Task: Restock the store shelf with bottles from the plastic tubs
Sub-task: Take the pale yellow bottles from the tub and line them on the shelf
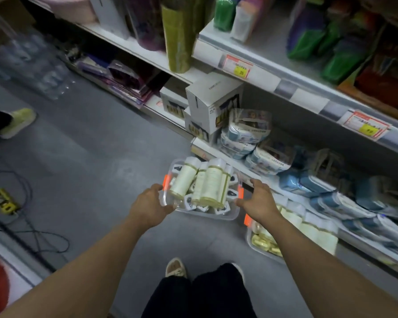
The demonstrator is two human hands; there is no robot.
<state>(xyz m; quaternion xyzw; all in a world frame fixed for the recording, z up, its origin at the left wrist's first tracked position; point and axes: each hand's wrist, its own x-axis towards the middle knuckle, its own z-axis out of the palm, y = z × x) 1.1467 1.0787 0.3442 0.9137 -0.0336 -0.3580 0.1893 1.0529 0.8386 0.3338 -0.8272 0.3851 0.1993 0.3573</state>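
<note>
Grey shop floor runs under you, with the store shelf climbing away from one to three o'clock. You're holding a clear plastic tub dead ahead at twelve o'clock, clear of the floor, packed with cream bottles lying on their sides. Your left hand wraps the tub's near-left corner, thumb over the rim and fingers curled beneath. Your right hand closes on the right end by the orange latch, fingers curled round the edge; how far they reach under I cannot tell.

A second tub sits on the floor at four o'clock, just beside the bottom shelf, where matching bottles already stand.

Judging from this, you're positioning the load. Keep the tub level, because those loose bottles look ready to roll. Set it down close to the shelf edge, clear of the second tub. Mind the cables at nine o'clock.
</note>
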